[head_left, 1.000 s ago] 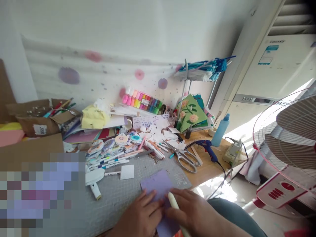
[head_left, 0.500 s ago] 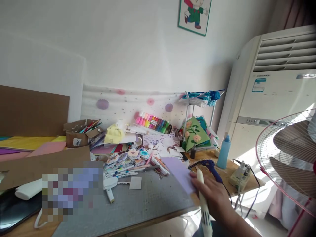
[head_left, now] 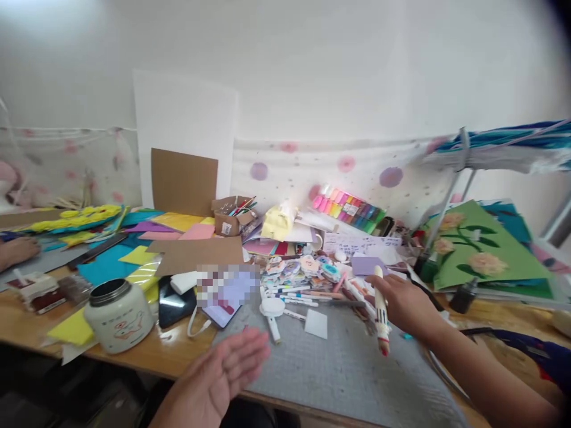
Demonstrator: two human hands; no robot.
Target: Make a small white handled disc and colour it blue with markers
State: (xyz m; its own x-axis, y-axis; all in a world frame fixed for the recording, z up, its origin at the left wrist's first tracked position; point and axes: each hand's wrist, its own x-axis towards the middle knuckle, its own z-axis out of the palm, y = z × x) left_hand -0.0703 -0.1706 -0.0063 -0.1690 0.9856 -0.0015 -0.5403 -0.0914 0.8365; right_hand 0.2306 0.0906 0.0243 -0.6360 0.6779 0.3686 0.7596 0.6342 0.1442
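Cream pen (head_left: 380,312) is clamped in R hand (head_left: 404,302), 4 o'clock; whether purple paper (head_left: 366,266), just beyond, is pinched can't be told. L hand (head_left: 218,374), 7 o'clock, is held flat, empty. Step: prob. paper handling; care nr markers (head_left: 303,301) is called for.

Markers (head_left: 300,299), coloured paper (head_left: 104,267) and a cutting mat (head_left: 321,371) show a craft workspace.
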